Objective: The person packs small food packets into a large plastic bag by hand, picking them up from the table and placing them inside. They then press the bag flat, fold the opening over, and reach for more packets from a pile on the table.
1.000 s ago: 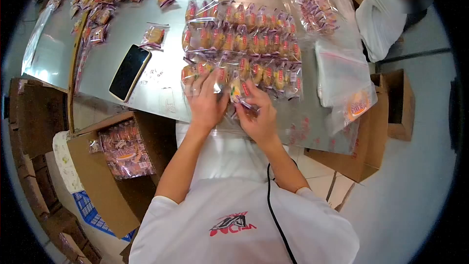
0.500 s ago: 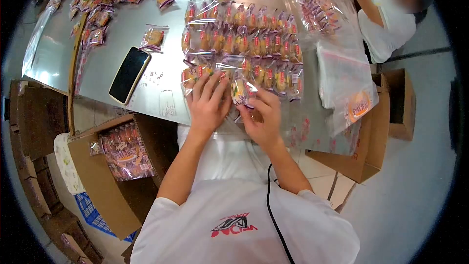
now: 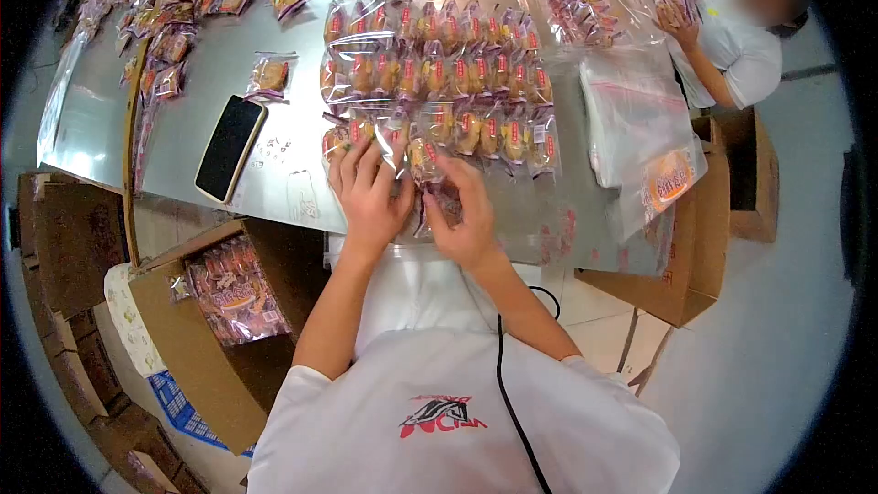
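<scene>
Three rows of individually wrapped small cakes (image 3: 434, 73) lie in a large clear plastic bag (image 3: 366, 245) on the metal table. My left hand (image 3: 373, 199) rests on the near row, fingers stretched out and lying over the wrapped cakes at its left end. Beside it, my right hand (image 3: 465, 220) has thumb and fingers closed on a single wrapped cake (image 3: 423, 161), which sits tilted at the near row. Part of that cake's lower wrapper is hidden by my fingers.
A phone (image 3: 231, 148) and a loose wrapped cake (image 3: 269, 76) lie left. Many more cakes (image 3: 174, 9) are heaped at the far left. Flat printed bags (image 3: 636, 119) lie right. Cardboard boxes (image 3: 197, 357) stand below the table. A co-worker (image 3: 732, 37) handles packets at far right.
The view has shifted slightly, so the table's things sit further left. My right hand has moved left with the wrapped cake, nearer my left hand. The co-worker's hands have come lower with packets.
</scene>
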Motion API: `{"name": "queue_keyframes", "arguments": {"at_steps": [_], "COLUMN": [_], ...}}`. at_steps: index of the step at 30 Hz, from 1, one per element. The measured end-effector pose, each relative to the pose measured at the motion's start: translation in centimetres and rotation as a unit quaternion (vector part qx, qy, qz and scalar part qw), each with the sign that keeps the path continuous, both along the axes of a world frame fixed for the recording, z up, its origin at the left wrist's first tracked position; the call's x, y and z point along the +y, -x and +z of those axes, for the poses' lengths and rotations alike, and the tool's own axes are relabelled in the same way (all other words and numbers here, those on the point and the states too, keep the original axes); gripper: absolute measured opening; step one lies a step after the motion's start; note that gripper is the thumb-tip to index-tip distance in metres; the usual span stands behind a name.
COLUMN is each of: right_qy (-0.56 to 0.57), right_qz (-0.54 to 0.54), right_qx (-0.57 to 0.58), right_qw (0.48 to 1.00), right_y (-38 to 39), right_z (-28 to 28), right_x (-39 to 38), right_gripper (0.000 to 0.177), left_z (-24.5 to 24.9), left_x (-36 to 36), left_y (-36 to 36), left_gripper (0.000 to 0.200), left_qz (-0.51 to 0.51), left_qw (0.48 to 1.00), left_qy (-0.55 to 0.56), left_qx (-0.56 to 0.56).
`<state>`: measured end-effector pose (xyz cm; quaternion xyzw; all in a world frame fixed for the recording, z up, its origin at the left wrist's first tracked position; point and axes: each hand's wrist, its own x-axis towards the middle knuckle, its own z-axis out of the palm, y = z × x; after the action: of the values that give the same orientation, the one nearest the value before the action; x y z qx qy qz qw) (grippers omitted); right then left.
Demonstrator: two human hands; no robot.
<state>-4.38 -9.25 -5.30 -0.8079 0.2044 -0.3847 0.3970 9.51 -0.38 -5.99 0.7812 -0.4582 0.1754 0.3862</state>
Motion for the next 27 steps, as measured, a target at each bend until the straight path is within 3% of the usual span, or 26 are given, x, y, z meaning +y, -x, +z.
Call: {"name": "queue_keyframes", "arguments": {"at_steps": [2, 5, 8, 12, 14, 17, 20, 23, 27], "right_qy": [-0.065, -0.006, -0.035, -0.068, -0.083, -0.013, 0.182, 0.204, 0.225], "right_qz": [-0.006, 0.024, 0.046, 0.101, 0.111, 0.078, 0.056, 0.071, 0.033], "right_qx": [0.032, 0.084, 0.097, 0.093, 0.100, 0.083, 0.118, 0.251, 0.296], "right_qw": [0.997, 0.996, 0.994, 0.988, 0.985, 0.993, 0.975, 0.944, 0.928], "right_y": [0.0, 1.0, 1.2, 1.9, 2.4, 3.6, 2.1, 0.6, -1.2], "right_z": [1.7, 0.6, 1.2, 0.9, 0.8, 1.0, 4.3, 6.2, 4.7], "right_x": [0.2, -0.4, 0.3, 0.3, 0.0, -1.8, -3.6, -3.6, -3.4], "right_gripper": [0.060, 0.073, 0.083, 0.086, 0.085, 0.075, 0.064, 0.061, 0.064], "left_z": [-0.4, -1.0, 1.1, 4.6, 3.5, 3.6, 3.5, 3.4, 3.1], "left_x": [-0.1, 0.3, 0.7, 1.5, 1.4, 1.6, 1.3, 1.4, 1.4], "left_y": [-0.3, -0.7, -0.6, -0.7, -1.0, -0.9, -0.8, -0.7, -0.7], "left_gripper": [0.047, 0.053, 0.056, 0.064, 0.066, 0.066, 0.066, 0.068, 0.068], "left_qz": [-0.007, -0.023, -0.039, -0.088, -0.073, -0.071, -0.073, -0.073, -0.064], "left_qw": [1.000, 0.999, 0.997, 0.992, 0.991, 0.986, 0.987, 0.986, 0.985], "left_qy": [0.012, -0.013, -0.058, -0.086, -0.109, -0.148, -0.142, -0.146, -0.156], "left_qx": [-0.016, -0.048, -0.012, 0.032, 0.023, -0.014, -0.023, -0.027, -0.042]}}
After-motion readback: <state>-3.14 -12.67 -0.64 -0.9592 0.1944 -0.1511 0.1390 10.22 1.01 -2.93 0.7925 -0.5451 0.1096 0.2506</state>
